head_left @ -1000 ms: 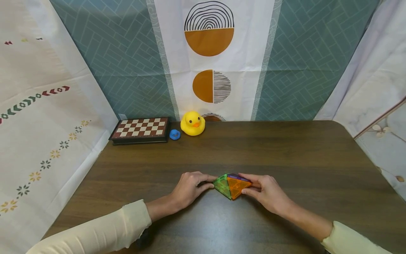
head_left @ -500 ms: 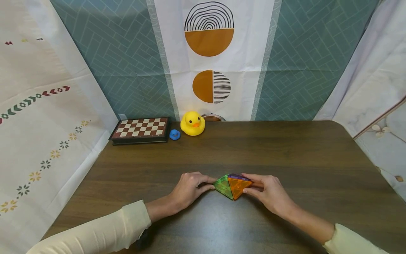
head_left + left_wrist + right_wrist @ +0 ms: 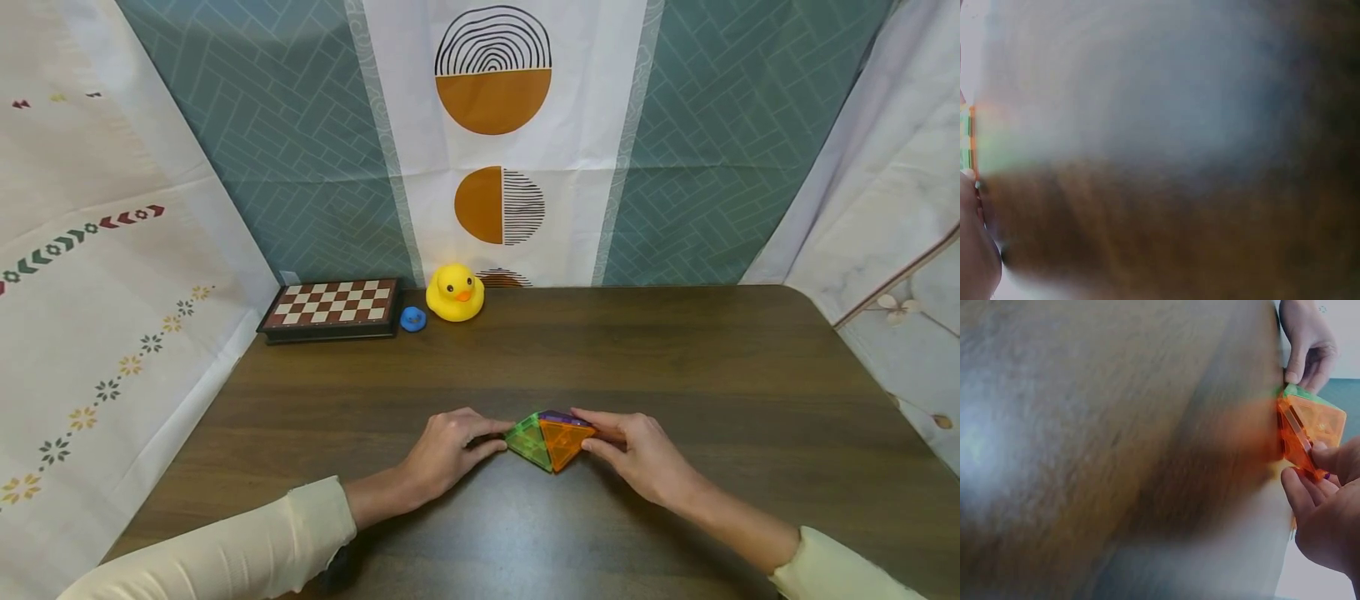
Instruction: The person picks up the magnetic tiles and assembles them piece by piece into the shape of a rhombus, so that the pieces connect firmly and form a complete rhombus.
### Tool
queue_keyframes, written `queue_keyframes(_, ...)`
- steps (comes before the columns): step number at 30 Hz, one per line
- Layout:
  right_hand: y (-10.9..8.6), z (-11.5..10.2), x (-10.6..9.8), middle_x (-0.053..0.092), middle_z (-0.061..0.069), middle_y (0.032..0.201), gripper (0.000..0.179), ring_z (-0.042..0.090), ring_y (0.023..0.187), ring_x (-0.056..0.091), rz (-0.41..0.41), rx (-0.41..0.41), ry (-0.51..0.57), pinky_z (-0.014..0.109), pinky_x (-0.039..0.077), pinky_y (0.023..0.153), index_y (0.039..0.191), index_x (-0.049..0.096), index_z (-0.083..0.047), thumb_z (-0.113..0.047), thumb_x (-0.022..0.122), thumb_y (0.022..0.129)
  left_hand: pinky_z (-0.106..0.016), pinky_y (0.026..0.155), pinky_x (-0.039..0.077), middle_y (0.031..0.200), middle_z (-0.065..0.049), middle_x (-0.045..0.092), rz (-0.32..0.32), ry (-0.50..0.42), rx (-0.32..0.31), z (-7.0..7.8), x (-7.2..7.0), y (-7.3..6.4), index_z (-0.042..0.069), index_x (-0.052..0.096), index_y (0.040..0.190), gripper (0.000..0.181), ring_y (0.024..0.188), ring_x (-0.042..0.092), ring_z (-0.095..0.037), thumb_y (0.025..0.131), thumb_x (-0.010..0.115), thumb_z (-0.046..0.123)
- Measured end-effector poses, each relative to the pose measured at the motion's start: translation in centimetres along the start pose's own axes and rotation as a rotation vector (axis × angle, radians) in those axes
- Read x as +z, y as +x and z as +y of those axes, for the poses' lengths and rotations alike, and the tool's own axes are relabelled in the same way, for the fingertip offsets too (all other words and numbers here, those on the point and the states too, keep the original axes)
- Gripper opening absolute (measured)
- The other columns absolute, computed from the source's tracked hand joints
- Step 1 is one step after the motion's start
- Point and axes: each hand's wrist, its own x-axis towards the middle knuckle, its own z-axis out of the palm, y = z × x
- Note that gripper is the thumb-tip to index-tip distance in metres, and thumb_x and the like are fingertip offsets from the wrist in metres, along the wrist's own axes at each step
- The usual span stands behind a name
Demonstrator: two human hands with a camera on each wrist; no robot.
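A small peaked shape of translucent magnetic tiles stands on the table: a green triangular tile (image 3: 529, 442) on the left, an orange triangular tile (image 3: 562, 442) facing front, and a purple tile (image 3: 558, 417) behind. My left hand (image 3: 446, 454) pinches the green side's low left corner between thumb and index finger. At the opposite corner, my right hand (image 3: 641, 458) holds the shape, thumb on the orange tile's right tip and fingers at the purple side. The right wrist view shows the orange face (image 3: 1319, 422) close to my thumb. Only a sliver of hand (image 3: 975, 250) enters the left wrist view.
Along the back edge of the brown wooden table (image 3: 675, 350) sit a checkered board box (image 3: 330, 308), a small blue toy duck (image 3: 412, 319) and a larger yellow rubber duck (image 3: 454, 293). Patterned cloths (image 3: 300, 142) hang behind and at both sides.
The tile shape has shifted slightly right. My right hand has moved a little right too, its thumb sliding from the orange face toward the right tip. The left hand has barely moved.
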Motion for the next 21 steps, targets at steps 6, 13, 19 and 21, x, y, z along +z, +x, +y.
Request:
queue_keyframes(6, -0.05, 0.30, -0.77, 0.079, 0.011, 0.117, 0.031, 0.020, 0.099, 0.076, 0.114, 0.014, -0.105, 0.033, 0.063, 0.081, 0.125, 0.080, -0.008, -0.004, 0.080, 0.094, -0.025, 0.078, 0.060, 0.106, 0.011, 0.079, 0.003, -0.003, -0.016, 0.24, -0.10, 0.15, 0.021, 0.082, 0.121, 0.026, 0.092, 0.069, -0.001, 0.095, 0.083, 0.022)
queue_keyframes(13, -0.08, 0.35, -0.94, 0.081, -0.001, 0.102, 0.022, 0.015, 0.091, 0.075, 0.193, 0.023, -0.108, 0.027, 0.062, 0.077, 0.109, 0.087, -0.015, -0.006, 0.085, 0.089, -0.023, 0.076, 0.060, 0.105, 0.012, 0.080, 0.035, -0.010, 0.009, 0.14, -0.03, 0.30, 0.022, 0.084, 0.117, 0.023, 0.090, 0.070, 0.000, 0.094, 0.084, 0.021)
queue_keyframes(19, -0.05, 0.37, -1.03, 0.081, -0.001, 0.099, 0.020, 0.015, 0.088, 0.073, 0.197, 0.055, -0.066, 0.023, 0.059, 0.071, 0.106, 0.087, -0.016, -0.006, 0.085, 0.089, -0.022, 0.077, 0.060, 0.104, 0.010, 0.080, 0.039, 0.006, 0.049, 0.10, -0.07, 0.31, 0.021, 0.083, 0.118, 0.024, 0.090, 0.071, 0.000, 0.093, 0.084, 0.020)
queue_keyframes(21, -0.03, 0.38, -1.06, 0.081, -0.001, 0.099, 0.019, 0.015, 0.087, 0.073, 0.198, 0.064, -0.053, 0.023, 0.059, 0.070, 0.105, 0.087, -0.015, -0.006, 0.085, 0.089, -0.021, 0.077, 0.060, 0.104, 0.010, 0.080, 0.038, 0.018, 0.070, 0.06, -0.07, 0.32, 0.019, 0.083, 0.119, 0.025, 0.089, 0.071, -0.001, 0.094, 0.084, 0.020)
